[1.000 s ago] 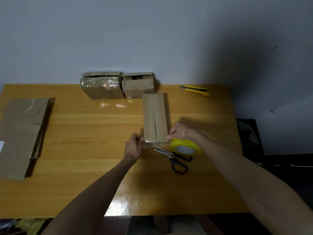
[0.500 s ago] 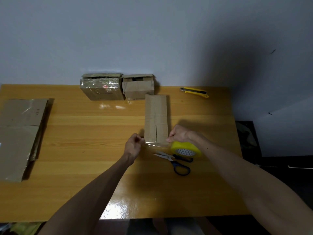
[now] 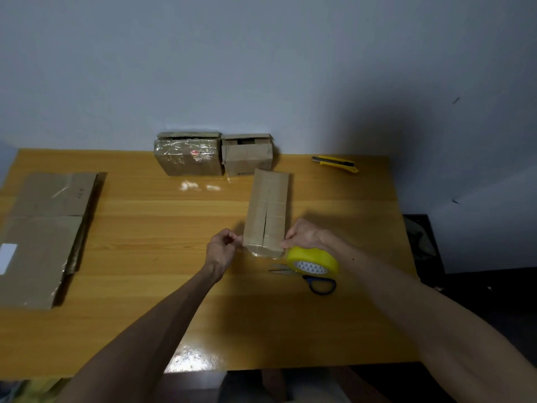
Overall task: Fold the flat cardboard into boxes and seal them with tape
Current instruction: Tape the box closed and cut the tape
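Note:
A narrow folded cardboard box (image 3: 267,210) lies lengthwise on the wooden table (image 3: 145,228), its flap seam facing up. A strip of clear tape stretches across the box's near end. My left hand (image 3: 223,248) pinches the tape's free end just left of the box. My right hand (image 3: 302,235) holds the yellow tape roll (image 3: 312,260) at the box's near right corner.
Blue-handled scissors (image 3: 315,282) lie under the roll. Two taped boxes (image 3: 189,155) (image 3: 247,156) stand at the wall. A yellow utility knife (image 3: 335,163) lies at the back right. Flat cardboard sheets (image 3: 43,234) are stacked at the left edge.
The view has shifted a little. Both hands stay at the box's near end, with the tape still stretched between them.

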